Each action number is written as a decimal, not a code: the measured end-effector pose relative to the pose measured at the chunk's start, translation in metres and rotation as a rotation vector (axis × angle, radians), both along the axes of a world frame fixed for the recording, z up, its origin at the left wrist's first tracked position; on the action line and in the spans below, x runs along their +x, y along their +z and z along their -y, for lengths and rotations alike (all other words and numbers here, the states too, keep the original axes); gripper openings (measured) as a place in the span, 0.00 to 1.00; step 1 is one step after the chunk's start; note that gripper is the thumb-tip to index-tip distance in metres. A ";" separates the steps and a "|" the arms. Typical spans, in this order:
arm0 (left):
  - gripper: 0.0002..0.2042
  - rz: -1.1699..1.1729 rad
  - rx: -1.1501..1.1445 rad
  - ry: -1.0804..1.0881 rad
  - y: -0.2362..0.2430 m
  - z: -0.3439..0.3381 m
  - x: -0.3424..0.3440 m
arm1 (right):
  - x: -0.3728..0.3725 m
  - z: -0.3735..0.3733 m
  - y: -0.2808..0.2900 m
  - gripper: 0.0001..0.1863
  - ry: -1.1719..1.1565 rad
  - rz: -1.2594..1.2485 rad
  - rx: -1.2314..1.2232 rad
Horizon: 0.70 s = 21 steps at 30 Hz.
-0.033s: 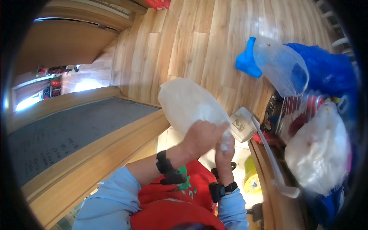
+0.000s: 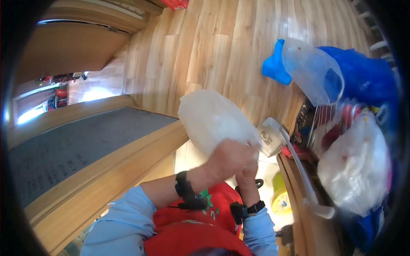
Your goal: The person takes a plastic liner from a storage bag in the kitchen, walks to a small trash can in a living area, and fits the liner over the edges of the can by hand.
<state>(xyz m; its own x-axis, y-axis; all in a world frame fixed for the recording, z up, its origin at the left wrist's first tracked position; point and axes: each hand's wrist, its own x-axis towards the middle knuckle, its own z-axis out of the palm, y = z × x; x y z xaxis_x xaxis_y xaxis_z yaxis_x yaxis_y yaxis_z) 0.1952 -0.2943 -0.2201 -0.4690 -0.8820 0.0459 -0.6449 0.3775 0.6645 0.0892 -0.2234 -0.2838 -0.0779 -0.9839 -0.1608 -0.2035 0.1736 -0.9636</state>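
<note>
white plastic bag [image 2: 212,118] | held up at centre, above wooden floor [image 2: 222,47] | left hand [image 2: 228,160] fingers closed on its lower edge | right hand [image 2: 247,168] just beside, pinching it | blue bag [image 2: 363,72] far right

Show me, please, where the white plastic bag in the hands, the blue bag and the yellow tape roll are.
white plastic bag [image 2: 213,119], head view, middle.
blue bag [image 2: 363,72], head view, upper part.
yellow tape roll [image 2: 279,196], head view, outer side.

Both forearms rose from the near edge, meeting at centre. The left hand [image 2: 226,160] was curled closed; the right hand [image 2: 249,164] sat just behind it, mostly hidden.
</note>
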 end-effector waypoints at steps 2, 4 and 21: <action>0.12 0.021 0.006 -0.160 0.035 -0.017 -0.022 | 0.008 0.004 0.012 0.26 0.180 -0.195 -0.183; 0.14 -0.203 0.026 -0.329 0.051 -0.036 -0.044 | 0.007 0.013 0.010 0.27 0.271 -0.315 -0.201; 0.12 -0.493 0.741 0.554 0.028 0.008 0.029 | -0.049 0.050 -0.003 0.29 0.671 -0.440 0.109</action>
